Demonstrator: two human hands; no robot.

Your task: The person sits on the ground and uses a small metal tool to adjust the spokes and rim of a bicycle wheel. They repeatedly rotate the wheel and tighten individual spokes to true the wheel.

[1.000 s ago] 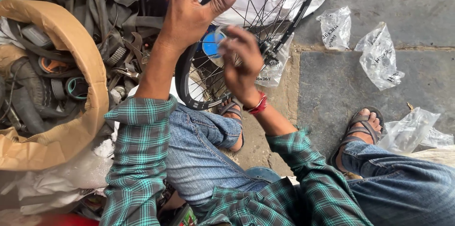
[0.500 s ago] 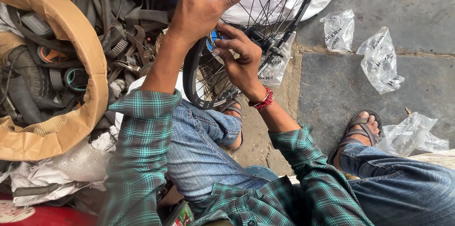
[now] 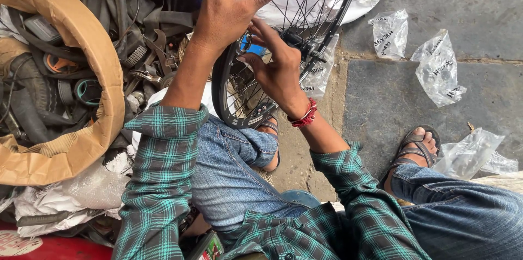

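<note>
We see clear plastic bags on the grey stone floor at right: one small bag (image 3: 390, 32) near the top, crumpled, with dark print; a larger bag (image 3: 439, 68) just right of it; a third bag (image 3: 468, 153) lower, beside a sandalled foot. A fourth clear bag (image 3: 320, 77) lies behind the spokes. At the left curls a torn brown cardboard box (image 3: 81, 74). A small red-and-green packet (image 3: 210, 246) shows at the bottom edge.
</note>
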